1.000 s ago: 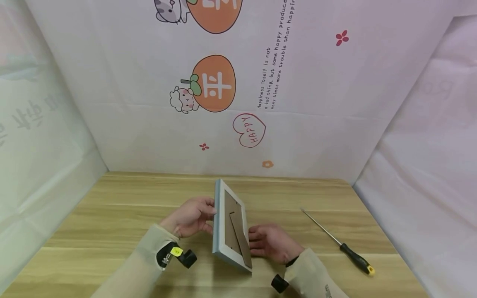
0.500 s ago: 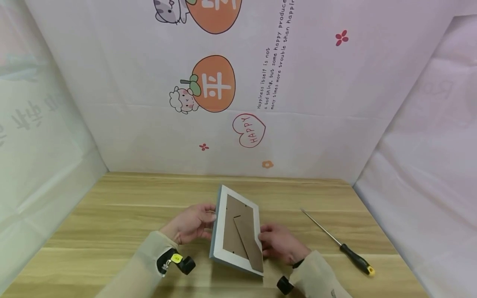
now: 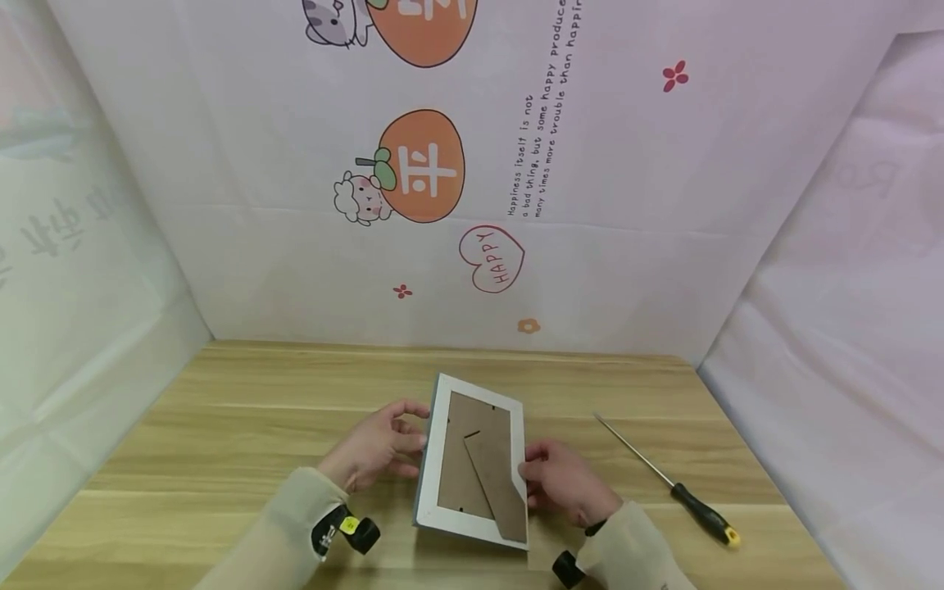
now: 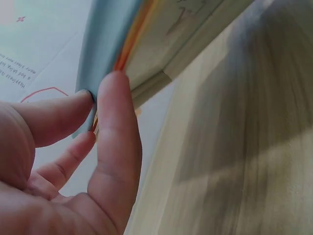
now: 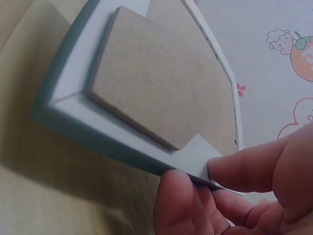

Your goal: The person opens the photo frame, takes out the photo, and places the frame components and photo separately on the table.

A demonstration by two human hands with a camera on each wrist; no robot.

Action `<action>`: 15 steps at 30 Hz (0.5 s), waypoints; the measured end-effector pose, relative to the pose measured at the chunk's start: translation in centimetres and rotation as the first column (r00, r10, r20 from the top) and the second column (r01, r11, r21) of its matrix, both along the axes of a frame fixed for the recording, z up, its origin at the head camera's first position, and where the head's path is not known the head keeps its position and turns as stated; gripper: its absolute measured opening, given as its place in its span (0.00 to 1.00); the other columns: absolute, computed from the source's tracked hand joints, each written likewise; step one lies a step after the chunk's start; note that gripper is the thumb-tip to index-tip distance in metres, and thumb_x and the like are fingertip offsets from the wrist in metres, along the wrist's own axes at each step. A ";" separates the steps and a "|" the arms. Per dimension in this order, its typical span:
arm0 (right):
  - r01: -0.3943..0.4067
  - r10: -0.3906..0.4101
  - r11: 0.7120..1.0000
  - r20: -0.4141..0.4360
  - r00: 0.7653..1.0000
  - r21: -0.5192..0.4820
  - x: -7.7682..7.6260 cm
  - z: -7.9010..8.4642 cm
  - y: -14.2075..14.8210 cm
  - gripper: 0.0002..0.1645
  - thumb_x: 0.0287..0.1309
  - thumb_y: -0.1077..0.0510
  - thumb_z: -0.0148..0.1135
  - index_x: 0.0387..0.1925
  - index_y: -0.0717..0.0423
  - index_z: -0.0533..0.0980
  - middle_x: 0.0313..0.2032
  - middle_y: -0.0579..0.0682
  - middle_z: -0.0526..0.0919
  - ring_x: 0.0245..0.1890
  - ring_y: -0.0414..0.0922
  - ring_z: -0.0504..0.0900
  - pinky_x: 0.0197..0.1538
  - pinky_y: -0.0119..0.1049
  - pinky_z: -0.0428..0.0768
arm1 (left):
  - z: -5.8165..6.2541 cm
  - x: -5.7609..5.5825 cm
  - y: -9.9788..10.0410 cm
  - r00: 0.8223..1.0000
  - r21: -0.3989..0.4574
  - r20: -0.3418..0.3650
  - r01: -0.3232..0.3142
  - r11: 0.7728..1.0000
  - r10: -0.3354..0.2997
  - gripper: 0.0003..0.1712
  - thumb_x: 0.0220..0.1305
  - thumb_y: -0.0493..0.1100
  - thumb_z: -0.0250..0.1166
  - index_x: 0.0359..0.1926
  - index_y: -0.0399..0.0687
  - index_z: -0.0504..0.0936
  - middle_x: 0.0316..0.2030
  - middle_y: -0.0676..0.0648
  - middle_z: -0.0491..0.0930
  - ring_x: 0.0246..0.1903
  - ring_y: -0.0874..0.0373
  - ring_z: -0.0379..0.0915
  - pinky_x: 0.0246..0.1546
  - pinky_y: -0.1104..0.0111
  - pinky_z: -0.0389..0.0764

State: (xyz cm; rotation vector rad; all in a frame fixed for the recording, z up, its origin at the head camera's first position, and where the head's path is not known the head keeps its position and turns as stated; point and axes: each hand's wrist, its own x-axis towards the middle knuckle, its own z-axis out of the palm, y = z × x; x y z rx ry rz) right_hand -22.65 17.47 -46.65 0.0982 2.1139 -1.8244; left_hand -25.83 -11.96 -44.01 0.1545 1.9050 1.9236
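A picture frame (image 3: 446,483) with a pale blue edge is held tilted over the table, its white-bordered brown back towards me. On that back lies a brown stand leg (image 3: 494,479), folded flat, its wide end at the lower right. My left hand (image 3: 379,447) pinches the left edge; in the left wrist view the thumb (image 4: 63,115) lies against the blue side and a finger reaches to the front. My right hand (image 3: 568,483) grips the right edge, thumb (image 5: 249,169) on the white border and fingers on the blue side. Most of the front is hidden.
A screwdriver (image 3: 701,512) with a black and yellow handle lies on the wooden table (image 3: 243,426) to the right, shaft pointing away and left. White printed sheets (image 3: 605,270) enclose the table at the back and both sides.
The picture frame has turned from nearly edge-on so its back faces me more, its right edge swinging rightwards. My right hand has moved right with that edge; the left hand has shifted little.
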 end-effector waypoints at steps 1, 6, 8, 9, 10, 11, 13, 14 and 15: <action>0.003 -0.003 1.000 -0.003 1.000 0.006 0.0 0.0 0.0 0.12 0.65 0.68 0.56 0.49 0.68 0.69 0.35 0.58 0.77 0.30 0.48 0.77 0.30 0.39 0.81 | -0.1 0.0 0.0 1.000 -0.010 0.000 -0.009 1.000 0.009 0.24 0.67 0.29 0.63 0.62 0.41 0.70 0.43 0.37 0.73 0.38 0.48 0.78 0.34 0.56 0.86; 0.012 -0.011 0.999 -0.021 1.000 0.037 0.0 -0.4 0.0 0.11 0.66 0.68 0.56 0.48 0.68 0.69 0.34 0.58 0.77 0.28 0.48 0.77 0.29 0.39 0.82 | -0.7 0.1 0.1 1.000 0.003 0.014 -0.006 1.000 0.006 0.26 0.66 0.33 0.64 0.64 0.37 0.69 0.42 0.38 0.75 0.34 0.49 0.78 0.33 0.59 0.85; 0.014 -0.012 0.998 -0.030 0.999 0.056 0.0 -0.5 0.1 0.10 0.66 0.68 0.56 0.47 0.67 0.69 0.33 0.58 0.78 0.28 0.48 0.77 0.29 0.40 0.82 | -0.9 0.1 0.1 1.000 0.018 0.014 0.015 1.000 -0.016 0.28 0.67 0.35 0.63 0.65 0.35 0.67 0.42 0.38 0.76 0.33 0.50 0.78 0.33 0.59 0.85; 0.014 -0.012 0.998 -0.034 0.999 0.064 0.0 -0.6 0.1 0.10 0.66 0.68 0.56 0.47 0.67 0.69 0.33 0.58 0.78 0.28 0.48 0.77 0.29 0.40 0.81 | -1.1 0.2 0.1 1.000 0.020 0.010 0.028 0.999 -0.029 0.29 0.67 0.36 0.63 0.66 0.33 0.66 0.41 0.37 0.77 0.33 0.50 0.78 0.33 0.59 0.85; 0.015 -0.012 0.997 -0.038 0.999 0.071 0.0 -0.6 0.1 0.10 0.66 0.68 0.56 0.47 0.68 0.69 0.33 0.58 0.78 0.27 0.49 0.77 0.29 0.40 0.81 | -1.2 0.2 0.1 0.999 0.015 0.006 0.037 0.999 -0.037 0.30 0.67 0.37 0.62 0.66 0.32 0.65 0.41 0.37 0.78 0.33 0.51 0.78 0.34 0.60 0.85; 0.018 -0.015 0.997 -0.041 0.999 0.080 0.1 -0.6 0.1 0.10 0.66 0.68 0.56 0.47 0.68 0.69 0.33 0.58 0.78 0.27 0.49 0.77 0.29 0.40 0.81 | -1.3 0.2 0.2 0.999 0.006 -0.004 0.043 0.999 -0.043 0.30 0.68 0.37 0.62 0.67 0.31 0.65 0.40 0.37 0.79 0.33 0.51 0.78 0.34 0.60 0.85; 0.024 -0.020 0.995 -0.046 0.999 0.096 0.1 -0.6 0.1 0.09 0.67 0.68 0.56 0.47 0.67 0.70 0.33 0.58 0.78 0.28 0.49 0.77 0.29 0.40 0.81 | -1.5 0.3 0.3 0.999 -0.024 -0.019 0.045 0.999 -0.045 0.31 0.67 0.35 0.62 0.67 0.30 0.64 0.40 0.37 0.79 0.33 0.50 0.78 0.35 0.59 0.85; 0.026 -0.022 0.994 -0.046 0.999 0.102 0.1 -0.6 0.1 0.09 0.67 0.68 0.56 0.47 0.67 0.70 0.33 0.58 0.78 0.28 0.49 0.77 0.29 0.40 0.81 | -1.5 0.4 0.4 0.999 -0.041 -0.029 0.042 0.998 -0.043 0.31 0.67 0.35 0.62 0.67 0.29 0.64 0.40 0.38 0.78 0.33 0.50 0.78 0.35 0.58 0.86; 0.027 -0.022 0.994 -0.047 0.999 0.105 0.1 -0.6 0.1 0.09 0.67 0.68 0.56 0.47 0.67 0.70 0.33 0.58 0.78 0.28 0.49 0.77 0.29 0.40 0.81 | -1.6 0.5 0.5 0.999 -0.057 -0.036 0.037 0.998 -0.039 0.31 0.66 0.33 0.62 0.67 0.29 0.64 0.39 0.38 0.78 0.33 0.50 0.78 0.35 0.58 0.86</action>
